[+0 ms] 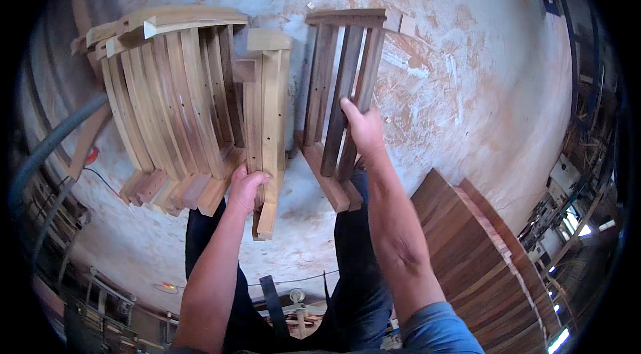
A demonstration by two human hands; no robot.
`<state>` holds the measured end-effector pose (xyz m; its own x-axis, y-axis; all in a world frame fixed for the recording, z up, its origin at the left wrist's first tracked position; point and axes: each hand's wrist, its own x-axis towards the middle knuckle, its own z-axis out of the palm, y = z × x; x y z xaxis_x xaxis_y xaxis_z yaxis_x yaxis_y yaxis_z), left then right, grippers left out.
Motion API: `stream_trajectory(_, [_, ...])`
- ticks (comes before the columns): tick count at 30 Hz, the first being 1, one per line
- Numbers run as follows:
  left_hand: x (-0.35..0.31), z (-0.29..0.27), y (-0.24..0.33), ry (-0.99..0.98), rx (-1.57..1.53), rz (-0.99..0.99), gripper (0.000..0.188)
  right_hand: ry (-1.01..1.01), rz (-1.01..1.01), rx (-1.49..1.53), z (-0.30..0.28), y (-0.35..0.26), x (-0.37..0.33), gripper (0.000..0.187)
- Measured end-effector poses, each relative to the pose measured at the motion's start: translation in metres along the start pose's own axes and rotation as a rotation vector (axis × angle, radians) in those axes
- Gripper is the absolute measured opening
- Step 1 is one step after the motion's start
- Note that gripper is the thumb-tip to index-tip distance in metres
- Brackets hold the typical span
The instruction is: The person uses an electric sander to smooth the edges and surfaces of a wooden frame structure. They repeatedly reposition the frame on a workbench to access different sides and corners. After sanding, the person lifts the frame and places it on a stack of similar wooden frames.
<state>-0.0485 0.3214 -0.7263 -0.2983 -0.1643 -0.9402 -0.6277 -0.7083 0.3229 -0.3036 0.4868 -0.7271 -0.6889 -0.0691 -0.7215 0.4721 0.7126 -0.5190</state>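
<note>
My left hand is closed around the lower part of a pale wooden frame, its thumb lying across the wood. This frame stands at the right end of a row of several similar slatted wooden frames. To the right, apart from the row, are darker slatted wooden frames that seem to be nested together. My right hand grips the right-hand slat of these, thumb along the dark slat. The fingers of both hands are largely hidden behind the wood.
Whitish floor with reddish-brown smears lies beneath everything. At the lower right lean dark wooden panels made of strips. A thick grey hose curves in at the left. Workshop clutter lines both sides, and my legs stand close to the frames.
</note>
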Motion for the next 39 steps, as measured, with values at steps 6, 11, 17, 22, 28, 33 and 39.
stream_trajectory(6, [-0.002,-0.008,0.008,-0.005,-0.08,0.003,0.038,-0.069,0.166,-0.028,0.015,-0.004,0.017,0.055])
stream_trajectory(11, [0.002,-0.02,-0.006,0.0,-0.082,0.027,0.032,-0.037,0.063,0.134,0.031,-0.023,-0.017,0.057])
stream_trajectory(17, [-0.01,-0.005,-0.013,0.124,0.134,0.079,0.04,-0.09,0.016,0.117,0.063,-0.018,-0.05,0.049])
stream_trajectory(22, [-0.01,0.003,-0.005,0.236,0.382,0.207,0.046,-0.288,0.111,0.397,0.088,-0.016,-0.066,0.045])
stream_trajectory(28, [0.004,-0.002,-0.002,0.246,0.36,0.219,0.042,-0.421,0.109,0.538,0.105,-0.026,-0.068,0.05])
stream_trajectory(33, [-0.023,0.01,0.015,0.307,0.342,0.249,0.039,-0.431,0.1,0.494,0.104,-0.041,-0.073,0.051])
stream_trajectory(39, [-0.054,0.009,0.033,0.39,0.513,0.149,0.035,-0.376,0.138,0.436,0.114,-0.024,-0.06,0.046])
